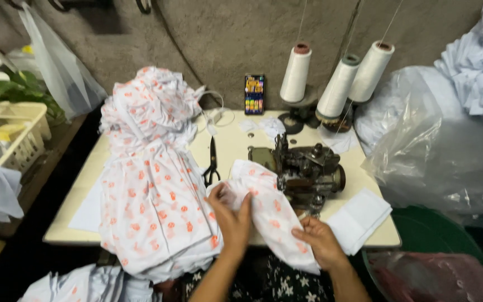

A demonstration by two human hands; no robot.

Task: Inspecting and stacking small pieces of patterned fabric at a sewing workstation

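The right hand (321,239) pinches the near edge of the printed fabric piece (266,212); the left hand (231,215) lies flat on it, fingers together. Beyond sits the sewing machine (306,170), scissors (212,162) to its left.

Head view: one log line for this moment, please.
left hand: flat on printed fabric piece | right hand: gripping its lower edge | sewing machine: behind fabric | scissors: on table

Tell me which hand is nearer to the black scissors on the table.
Left. The left hand lies on the printed fabric piece just below and right of the scissors; the right hand grips that piece's lower edge, farther right, near the sewing machine.
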